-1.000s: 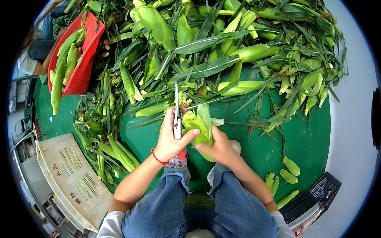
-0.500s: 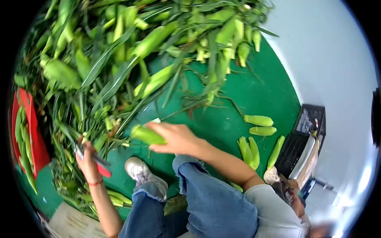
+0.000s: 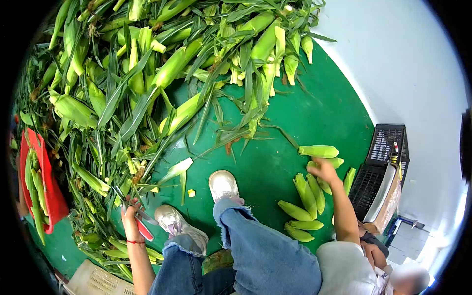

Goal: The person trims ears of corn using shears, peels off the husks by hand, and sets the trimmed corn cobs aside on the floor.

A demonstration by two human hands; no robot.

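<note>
My left hand (image 3: 131,214), with a red string at the wrist, grips red-handled shears (image 3: 144,228) near the heap's lower edge. The blades point up and left. My right hand (image 3: 323,170) reaches out to the right, over trimmed corn ears on the green floor. One trimmed ear (image 3: 318,151) lies just above it, another partly beside its fingers. The fingers are bent and small in view, and whether they touch or hold an ear cannot be made out. More trimmed ears (image 3: 306,195) lie below and left of this hand.
A large heap of leafy corn (image 3: 132,73) fills the upper left. A red basket (image 3: 51,196) with corn stands at the left, a cream crate (image 3: 98,281) at the bottom left. Black crates (image 3: 388,145) stand by the wall at the right. Another person (image 3: 374,253) is at the lower right.
The view has swung right. My right hand has moved right, away from the heap, to the trimmed ears, and the ear it held is no longer visible in it. My left hand still holds the shears.
</note>
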